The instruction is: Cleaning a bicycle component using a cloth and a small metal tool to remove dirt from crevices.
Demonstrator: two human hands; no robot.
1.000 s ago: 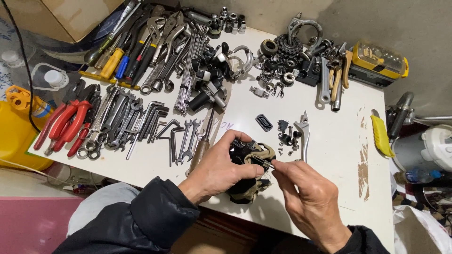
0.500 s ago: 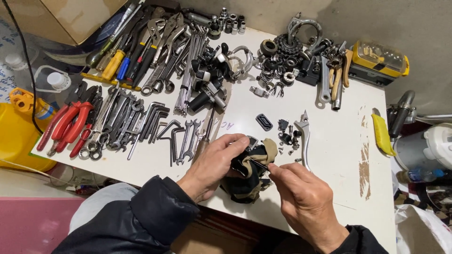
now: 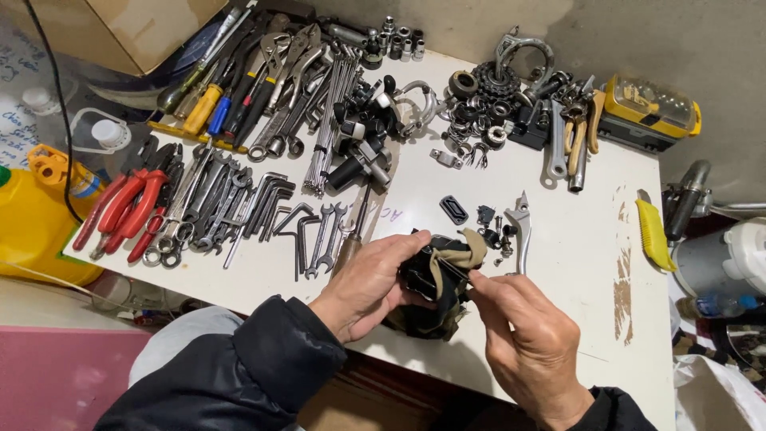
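Both hands, left hand (image 3: 363, 283) and right hand (image 3: 527, 343), are clamped on a black part (image 3: 435, 279) wrapped in rag, wrenches (image 3: 319, 231) crowding at 10 o'clock, silver lever (image 3: 520, 227) at 1 on the bench (image 3: 590, 263).

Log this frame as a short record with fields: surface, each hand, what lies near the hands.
surface: white worktable crowded with tools
left hand: grips a small black mechanical part wrapped in a tan-and-black rag
right hand: pinches at the same part, tool unclear
near hands: silver lever, black oval gasket, row of hex keys, red-handled pliers
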